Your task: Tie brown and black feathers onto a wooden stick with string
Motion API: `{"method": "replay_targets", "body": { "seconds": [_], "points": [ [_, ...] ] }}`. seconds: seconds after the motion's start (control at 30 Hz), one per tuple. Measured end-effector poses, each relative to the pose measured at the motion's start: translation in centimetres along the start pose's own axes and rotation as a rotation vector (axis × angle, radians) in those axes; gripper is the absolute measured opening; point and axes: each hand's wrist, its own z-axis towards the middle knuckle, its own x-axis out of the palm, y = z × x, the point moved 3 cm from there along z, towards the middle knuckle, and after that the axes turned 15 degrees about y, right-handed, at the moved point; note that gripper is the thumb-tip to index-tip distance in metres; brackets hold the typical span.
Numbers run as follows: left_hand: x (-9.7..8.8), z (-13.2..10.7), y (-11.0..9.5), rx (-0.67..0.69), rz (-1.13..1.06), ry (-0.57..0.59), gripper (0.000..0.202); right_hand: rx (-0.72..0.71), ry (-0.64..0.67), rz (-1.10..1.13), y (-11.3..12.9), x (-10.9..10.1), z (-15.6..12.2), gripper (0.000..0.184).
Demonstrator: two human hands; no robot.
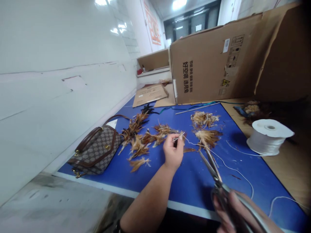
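My left hand is closed in a pinch on the end of a small brown feather bundle where a white string is tied to it. My right hand, low at the right, is shut on metal scissors; their blades point up toward the string, just below a feather tuft. More brown and orange feather bundles lie spread on the blue table left of my left hand. Another tuft lies farther back.
A patterned brown handbag sits at the table's left edge by the white wall. A white spool of string stands at the right on cardboard. A large open cardboard box blocks the back. A thin stick lies before it.
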Motion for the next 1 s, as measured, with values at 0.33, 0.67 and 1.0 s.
{"method": "replay_targets", "body": {
  "seconds": [0.33, 0.67, 1.0],
  "points": [
    [1.3, -1.2, -0.7, -0.041, -0.104, 0.102, 0.026, -0.104, 0.057, 0.106, 2.4, 4.7, 7.4, 0.056],
    [1.4, -0.8, -0.5, -0.211, -0.433, 0.13, 0.032, -0.136, 0.098, 0.068, 1.4, 5.1, 6.2, 0.051],
    [1.8, -1.4, -0.4, -0.237, -0.421, 0.307, 0.032, -0.164, 0.055, 0.081, 2.4, 4.8, 7.0, 0.055]
  ]
}}
